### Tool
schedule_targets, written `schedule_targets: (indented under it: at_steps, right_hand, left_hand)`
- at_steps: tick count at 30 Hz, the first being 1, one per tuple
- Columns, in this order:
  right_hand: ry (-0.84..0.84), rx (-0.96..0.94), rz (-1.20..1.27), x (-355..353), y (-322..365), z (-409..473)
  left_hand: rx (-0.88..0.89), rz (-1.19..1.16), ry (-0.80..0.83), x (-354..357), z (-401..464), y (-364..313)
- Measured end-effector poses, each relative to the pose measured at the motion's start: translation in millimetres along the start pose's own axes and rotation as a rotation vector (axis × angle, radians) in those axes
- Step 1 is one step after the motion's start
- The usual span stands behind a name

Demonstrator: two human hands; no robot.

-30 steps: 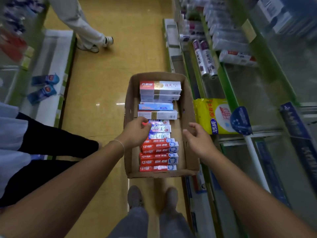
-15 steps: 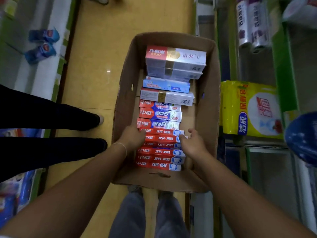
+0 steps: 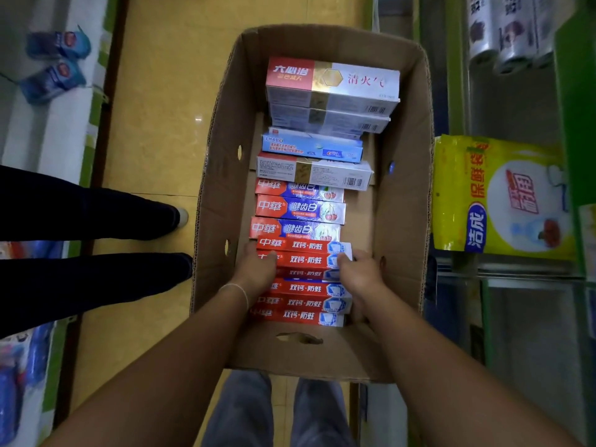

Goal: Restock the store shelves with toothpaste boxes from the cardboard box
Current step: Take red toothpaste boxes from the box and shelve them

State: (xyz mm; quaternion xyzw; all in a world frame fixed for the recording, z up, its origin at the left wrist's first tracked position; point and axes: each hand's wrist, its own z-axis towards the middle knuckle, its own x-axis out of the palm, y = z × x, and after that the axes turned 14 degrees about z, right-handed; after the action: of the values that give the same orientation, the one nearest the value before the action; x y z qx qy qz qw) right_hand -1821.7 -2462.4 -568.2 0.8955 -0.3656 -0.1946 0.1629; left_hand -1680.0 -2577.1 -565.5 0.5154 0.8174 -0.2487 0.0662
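Your left hand (image 3: pixel 258 269) and right hand (image 3: pixel 358 272) clamped the ends of red boxes (image 3: pixel 304 260) near the carton's (image 3: pixel 403 201) front wall; light, stiff, crushable, so an end-on grip suited.

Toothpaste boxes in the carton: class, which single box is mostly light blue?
The light blue box, third from the far end, between the stacked silver boxes and a red-and-white box. The rest are red, or red with dark blue.
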Motion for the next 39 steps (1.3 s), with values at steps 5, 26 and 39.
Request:
schedule_targets:
  at_steps: [5,26,39]
  right_hand:
    - [-0.094,-0.008,0.084,0,2,-4]
    - [0.226,-0.138,0.449,-47,52,-106]
    - [0.302,-0.384,0.546,-103,113,-198]
  left_hand:
    - [0.009,-0.077,-0.03,-5,-4,3]
    - [0.238,-0.244,-0.168,-62,-103,-39]
    - [0.504,-0.099,-0.304,-102,-223,-85]
